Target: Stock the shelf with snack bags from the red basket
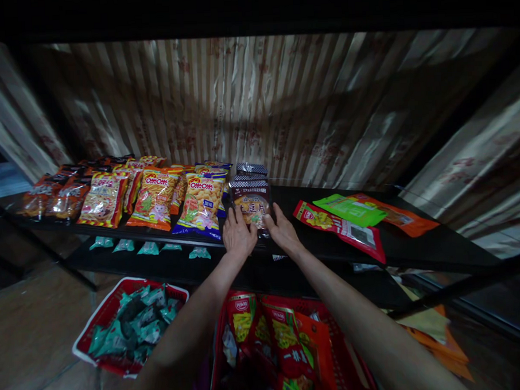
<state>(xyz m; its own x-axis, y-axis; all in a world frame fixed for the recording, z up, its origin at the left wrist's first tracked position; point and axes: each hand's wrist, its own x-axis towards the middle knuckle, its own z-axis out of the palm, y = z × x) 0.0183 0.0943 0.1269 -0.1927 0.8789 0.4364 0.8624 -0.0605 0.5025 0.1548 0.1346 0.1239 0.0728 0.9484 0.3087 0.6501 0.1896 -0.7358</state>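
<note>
A dark brown bag of potato chips (249,198) stands tilted back on the black shelf, its clear front showing the slices. My left hand (238,235) is at its lower left edge, fingers along the side and thumb over the front. At the lower right edge, my right hand (283,228) has its thumb against the front and its fingers at the side. Both hands are closed lightly on the bag. Another dark package (252,169) shows behind it. Just left of my left hand stands a blue-and-yellow snack bag (202,203).
Orange snack bags (154,197) and brown ones (70,197) line the left shelf. Red (339,229), green (351,208) and orange packets (401,217) lie flat at right. Below are a basket (83,335) of teal packets and a red basket (351,352) of snack bags. A striped curtain (239,104) hangs behind.
</note>
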